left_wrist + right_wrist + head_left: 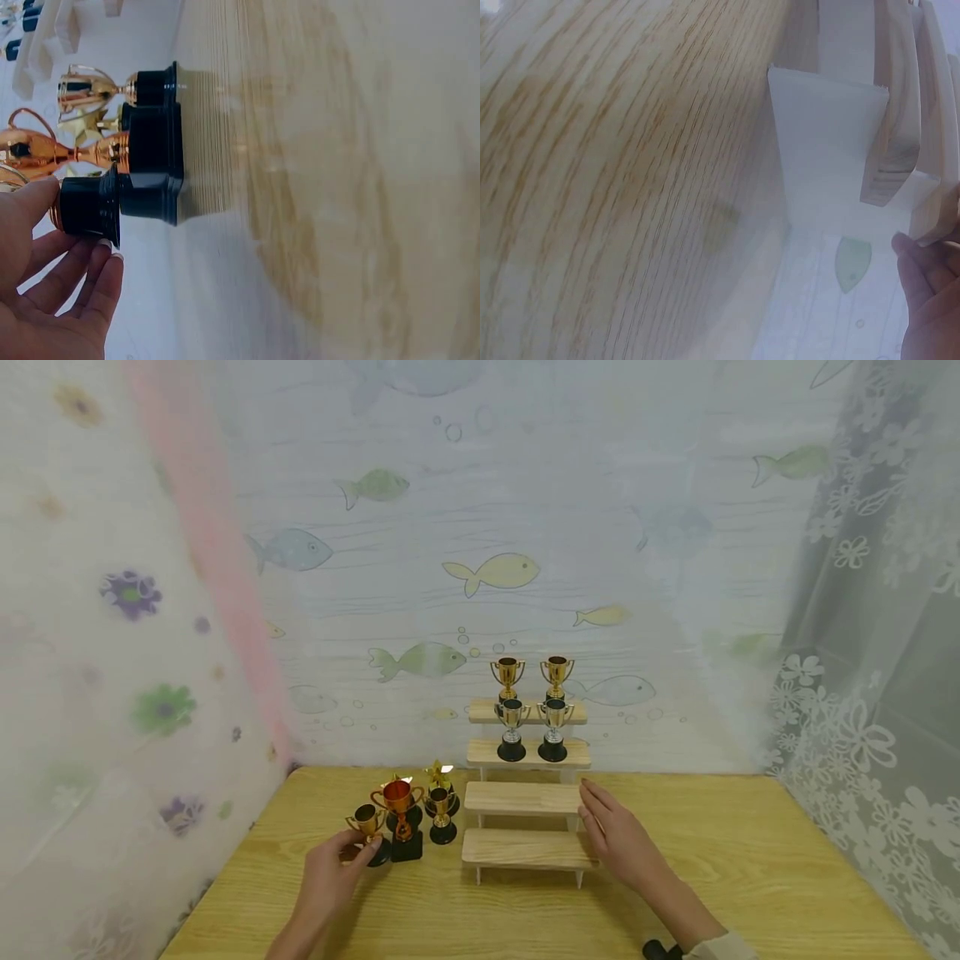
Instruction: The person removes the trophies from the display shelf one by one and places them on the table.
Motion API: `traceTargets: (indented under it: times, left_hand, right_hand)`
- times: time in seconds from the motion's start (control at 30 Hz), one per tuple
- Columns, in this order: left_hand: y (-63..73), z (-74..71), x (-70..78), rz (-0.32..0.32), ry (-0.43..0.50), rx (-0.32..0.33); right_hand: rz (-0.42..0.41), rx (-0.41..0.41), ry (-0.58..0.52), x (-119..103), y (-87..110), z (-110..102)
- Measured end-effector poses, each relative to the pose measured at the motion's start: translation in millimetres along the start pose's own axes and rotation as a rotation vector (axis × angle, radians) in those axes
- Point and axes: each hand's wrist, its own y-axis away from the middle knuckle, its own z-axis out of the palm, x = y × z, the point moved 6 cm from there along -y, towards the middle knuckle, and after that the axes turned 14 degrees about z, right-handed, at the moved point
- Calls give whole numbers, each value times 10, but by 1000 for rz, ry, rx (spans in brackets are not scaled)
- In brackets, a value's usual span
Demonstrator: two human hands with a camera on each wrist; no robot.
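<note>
Left of a four-step wooden stand point(523, 798), several small trophies stand close together on the table. My left hand point(367, 852) pinches the black base of the nearest one, a small gold trophy point(365, 819); the left wrist view shows the thumb and fingers of that hand point(79, 225) on either side of its base point(90, 210). Beside it are a copper trophy point(398, 797), a gold trophy point(441, 802) and a star-topped one point(438, 772). My right hand point(600, 818) rests with straight fingers against the stand's right end point(892, 161).
Two gold trophies point(508, 672) fill the stand's top step and two silver ones point(512, 714) the second; the two lower steps are bare. The wooden table point(750, 860) is bounded by fish-print curtains behind and floral curtains on both sides.
</note>
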Motion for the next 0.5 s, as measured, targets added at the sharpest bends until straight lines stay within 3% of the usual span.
traceTargets:
  times: [0.5]
  left_hand:
    - [-57, -21, -241, -100, -11, -30]
  right_hand:
    - [6, -11, 3, -10, 5, -13]
